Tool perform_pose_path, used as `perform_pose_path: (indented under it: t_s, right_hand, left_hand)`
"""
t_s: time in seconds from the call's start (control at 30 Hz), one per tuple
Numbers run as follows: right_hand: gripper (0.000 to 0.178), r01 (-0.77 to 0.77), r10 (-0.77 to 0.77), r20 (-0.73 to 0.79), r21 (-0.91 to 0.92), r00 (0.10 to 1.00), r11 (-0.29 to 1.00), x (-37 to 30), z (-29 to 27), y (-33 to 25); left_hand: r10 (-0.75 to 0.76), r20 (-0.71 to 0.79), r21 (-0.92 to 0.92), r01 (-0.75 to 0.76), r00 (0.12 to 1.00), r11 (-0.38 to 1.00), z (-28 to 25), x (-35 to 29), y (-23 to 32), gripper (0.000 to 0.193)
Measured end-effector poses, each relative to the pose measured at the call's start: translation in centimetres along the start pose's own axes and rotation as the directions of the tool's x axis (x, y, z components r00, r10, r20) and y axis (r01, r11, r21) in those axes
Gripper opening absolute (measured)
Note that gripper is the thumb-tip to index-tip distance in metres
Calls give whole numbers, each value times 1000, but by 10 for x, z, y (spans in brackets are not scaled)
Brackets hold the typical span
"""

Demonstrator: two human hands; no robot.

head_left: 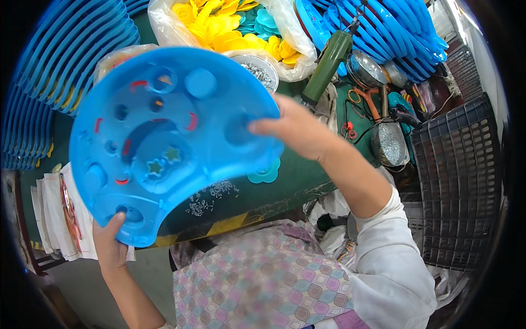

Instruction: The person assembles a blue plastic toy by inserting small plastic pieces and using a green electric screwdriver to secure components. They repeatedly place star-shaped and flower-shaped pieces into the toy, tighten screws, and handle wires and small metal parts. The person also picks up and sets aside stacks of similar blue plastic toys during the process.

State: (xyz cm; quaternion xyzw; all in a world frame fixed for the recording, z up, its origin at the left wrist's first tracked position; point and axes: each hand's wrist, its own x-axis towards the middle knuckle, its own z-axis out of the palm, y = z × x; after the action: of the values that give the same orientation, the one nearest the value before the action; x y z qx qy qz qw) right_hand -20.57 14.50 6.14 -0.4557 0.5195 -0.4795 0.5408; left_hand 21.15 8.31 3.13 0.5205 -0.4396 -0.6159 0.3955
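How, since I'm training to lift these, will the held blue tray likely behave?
The tray is probably stiff: it shows no sag between the left hand and right hand. Its shiny surface may feel slippery. Its hollows suggest it's light for its size.

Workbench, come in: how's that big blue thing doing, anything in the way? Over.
Left grip on tray, lower left; right grip on its right end. Tray held above table. Screws and teal flower lie below, seemingly not blocking.
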Motion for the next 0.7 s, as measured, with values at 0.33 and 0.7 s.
perform_pose_path:
  t_s: [0.33, 0.7]
  right_hand:
    - [48, -208, 72, -293, -468, 954, 859, -53, 0, 77]
    - [46, -197, 3, -373, -484, 928, 853, -46, 4, 83]
  left_hand:
    - [261, 122, 825, -244, 958, 510, 28, 0, -49, 50]
    - [252, -8, 745, -162, 968, 647, 42, -5, -49, 51]
